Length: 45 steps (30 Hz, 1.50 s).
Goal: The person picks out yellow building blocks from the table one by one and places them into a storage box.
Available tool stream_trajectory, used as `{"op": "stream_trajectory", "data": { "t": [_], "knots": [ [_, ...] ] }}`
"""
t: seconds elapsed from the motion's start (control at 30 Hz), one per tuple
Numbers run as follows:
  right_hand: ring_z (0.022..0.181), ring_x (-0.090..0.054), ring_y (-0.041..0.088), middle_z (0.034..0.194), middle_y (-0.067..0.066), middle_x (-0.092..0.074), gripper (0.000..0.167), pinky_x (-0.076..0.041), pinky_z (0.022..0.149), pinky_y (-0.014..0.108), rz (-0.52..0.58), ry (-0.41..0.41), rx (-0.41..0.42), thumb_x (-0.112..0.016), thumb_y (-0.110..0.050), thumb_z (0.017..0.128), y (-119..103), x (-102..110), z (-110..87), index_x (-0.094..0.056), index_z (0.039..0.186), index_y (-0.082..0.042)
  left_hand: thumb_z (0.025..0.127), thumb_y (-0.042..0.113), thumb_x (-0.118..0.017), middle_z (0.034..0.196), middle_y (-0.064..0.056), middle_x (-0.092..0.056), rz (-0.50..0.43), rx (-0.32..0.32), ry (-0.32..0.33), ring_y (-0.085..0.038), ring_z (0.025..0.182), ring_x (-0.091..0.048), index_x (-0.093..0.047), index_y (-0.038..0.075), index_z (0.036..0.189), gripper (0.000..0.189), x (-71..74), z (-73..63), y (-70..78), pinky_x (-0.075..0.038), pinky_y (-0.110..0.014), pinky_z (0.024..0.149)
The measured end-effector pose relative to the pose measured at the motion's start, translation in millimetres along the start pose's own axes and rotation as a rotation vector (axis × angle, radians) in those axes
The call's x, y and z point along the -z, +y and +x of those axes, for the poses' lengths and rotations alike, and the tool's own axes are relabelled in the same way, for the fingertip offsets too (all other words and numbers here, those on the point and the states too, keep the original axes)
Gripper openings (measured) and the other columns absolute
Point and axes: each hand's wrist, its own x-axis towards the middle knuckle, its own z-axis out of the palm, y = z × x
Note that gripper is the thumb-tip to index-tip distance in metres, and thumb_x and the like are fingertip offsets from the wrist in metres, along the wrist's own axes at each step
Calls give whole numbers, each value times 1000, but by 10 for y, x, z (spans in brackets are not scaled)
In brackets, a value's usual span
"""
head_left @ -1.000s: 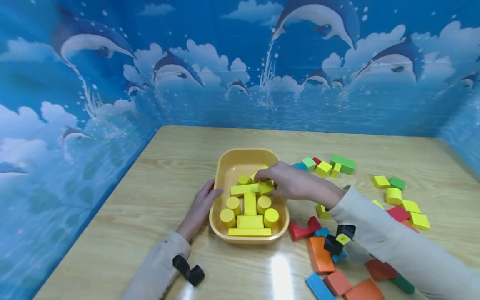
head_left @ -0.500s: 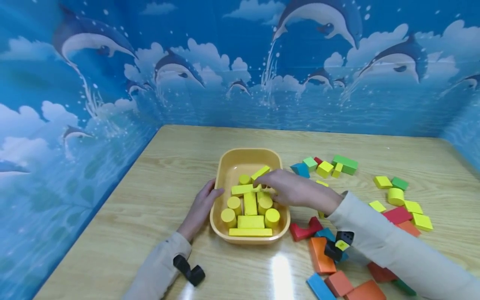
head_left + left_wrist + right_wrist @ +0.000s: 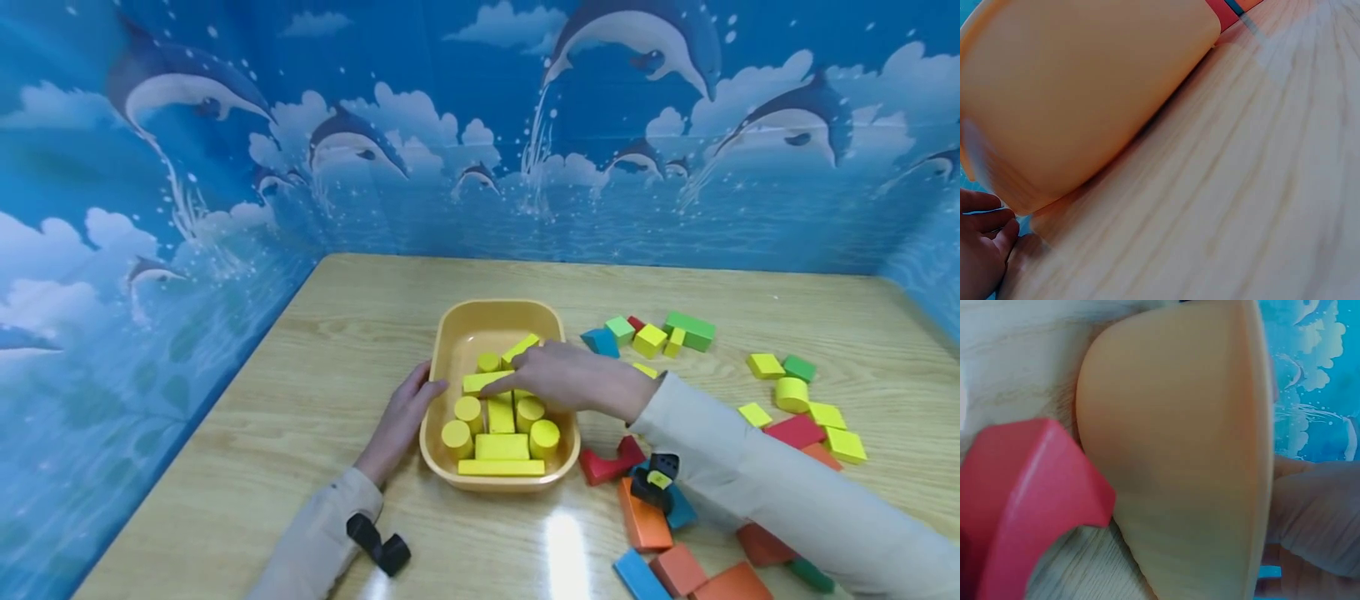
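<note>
A yellow-orange plastic tray (image 3: 498, 310) holds several yellow wooden blocks, among them cylinders (image 3: 468, 410), a flat long block (image 3: 501, 467) and a slanted block (image 3: 519, 351). My left hand (image 3: 401, 417) holds the tray's left side, thumb at the rim and fingers along the outer wall. Over the tray's right rim reaches my right hand (image 3: 573, 379), its index finger stretched out onto a crosswise yellow block (image 3: 480, 382). Its other fingers and whatever lies beneath them are hidden. In the right wrist view the tray wall (image 3: 1172, 444) covers most of that hand.
Right of the tray lie a red arch block (image 3: 611, 462), an orange block (image 3: 645, 517), a blue block (image 3: 641, 575) and a green block (image 3: 690, 331). More yellow blocks (image 3: 791, 394) are scattered farther right on the wooden table (image 3: 300, 375). A dolphin-print curtain (image 3: 420, 192) stands behind.
A yellow block in my right hand has gone down among the others in the tray. The right index finger now stretches left over the crosswise block. My left hand stays put.
</note>
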Motion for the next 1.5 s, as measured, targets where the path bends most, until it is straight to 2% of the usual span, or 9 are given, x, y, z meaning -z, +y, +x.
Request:
{"op": "stream_trajectory", "data": {
  "t": [0.27,0.37,0.57,0.63,0.8,0.97,1.13,1.33,1.5],
  "knots": [
    [97,-62,24,124,5,-62,68,-54,83,41,31,-35,-33,-60,7,88,6,-22,29,-51,139,-39,97,32,-47,150,-16,-38,14,20,-17,-32,136,-37,-39,9,146,55,-5,-14,12,-29,-46,113],
    [100,-62,25,127,6,-61,70,-54,84,41,49,-34,-27,-61,8,87,17,-12,18,-51,139,-37,97,32,-48,150,-16,-38,13,22,-13,-32,136,-37,-39,9,146,55,1,-13,15,-29,-46,113],
    [98,-57,26,119,9,-59,73,-54,81,40,65,42,-39,-67,11,82,58,44,0,-51,141,-27,97,30,-48,149,-16,-39,5,16,-8,-32,135,-39,-40,9,146,54,3,-16,2,-31,-45,112],
    [104,-54,27,124,11,-56,71,-52,85,43,33,35,-48,-67,10,83,66,43,5,-50,142,-26,97,30,-48,149,-16,-40,1,13,-7,-32,134,-40,-40,9,146,54,2,-17,-6,-32,-45,111],
    [125,-42,33,146,11,-43,64,-43,100,51,-140,-67,-55,-61,1,91,70,1,6,-45,145,-29,97,30,-48,148,-17,-40,-1,4,-16,-32,133,-41,-40,8,145,54,5,-18,-12,-33,-45,111],
    [123,-42,32,145,9,-46,59,-42,98,49,-214,-99,-69,-58,0,94,74,3,-11,-47,144,-28,97,32,-48,149,-15,-39,-6,13,-21,-31,134,-41,-40,10,146,54,6,-13,4,-34,-45,110],
    [110,-47,27,132,6,-58,53,-42,92,45,-161,-82,-65,-55,1,95,90,-4,-51,-50,142,-22,97,32,-48,150,-15,-39,-9,11,-21,-31,134,-41,-39,10,146,55,5,-5,-6,-34,-45,110],
    [118,-47,30,131,8,-59,51,-38,102,49,-41,-68,-89,-52,2,95,109,-1,-72,-51,141,-19,97,31,-48,149,-16,-40,-4,-1,-20,-31,134,-41,-40,9,145,54,4,-6,-2,-32,-45,111],
    [117,-49,29,132,7,-59,62,-42,101,46,73,-17,-116,-58,7,88,118,12,-98,-50,142,-20,96,32,-48,149,-16,-39,-2,0,-19,-32,134,-41,-40,8,146,55,16,-11,-5,-32,-45,111]
  ]
}}
